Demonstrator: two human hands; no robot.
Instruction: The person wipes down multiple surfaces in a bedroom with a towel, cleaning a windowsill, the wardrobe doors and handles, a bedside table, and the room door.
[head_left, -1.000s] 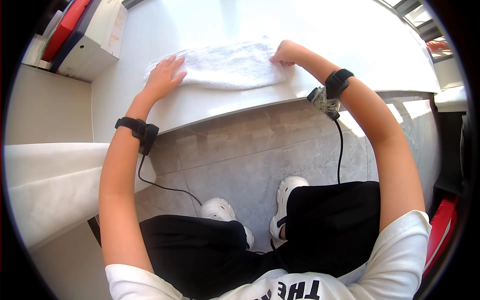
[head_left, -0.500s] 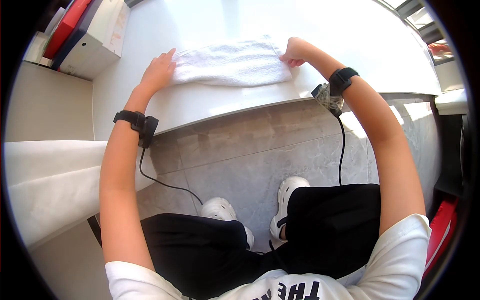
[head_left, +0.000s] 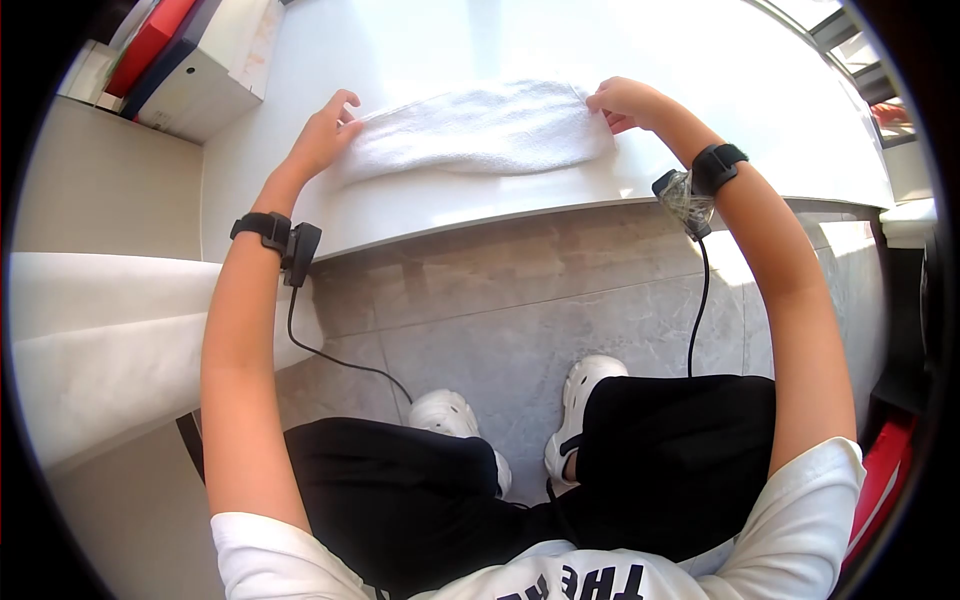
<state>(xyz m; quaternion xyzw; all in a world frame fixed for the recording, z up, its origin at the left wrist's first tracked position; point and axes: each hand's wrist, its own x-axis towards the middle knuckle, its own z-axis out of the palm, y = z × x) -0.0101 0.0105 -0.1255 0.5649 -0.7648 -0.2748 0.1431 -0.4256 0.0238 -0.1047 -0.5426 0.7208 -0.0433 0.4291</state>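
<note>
A white towel (head_left: 480, 130) lies folded into a long strip on the white tabletop, its near edge slightly wavy. At its left end is my left hand (head_left: 325, 135), fingers apart and curved, the thumb side beside the cloth. Whether that thumb touches the towel is hard to tell. My right hand (head_left: 628, 102) pinches the towel's upper right corner between thumb and fingers. Both wrists carry black straps with small cabled devices.
Binders and a white box (head_left: 205, 85) stand at the table's back left. White fabric (head_left: 110, 350) hangs at the left. The table's front edge (head_left: 480, 215) runs above a grey tiled floor (head_left: 480, 290). Cables trail down from both wrists.
My right hand has moved right, drawing the towel's right end with it. My left hand's fingers have lifted and spread from the left end. The view has shifted a little.
</note>
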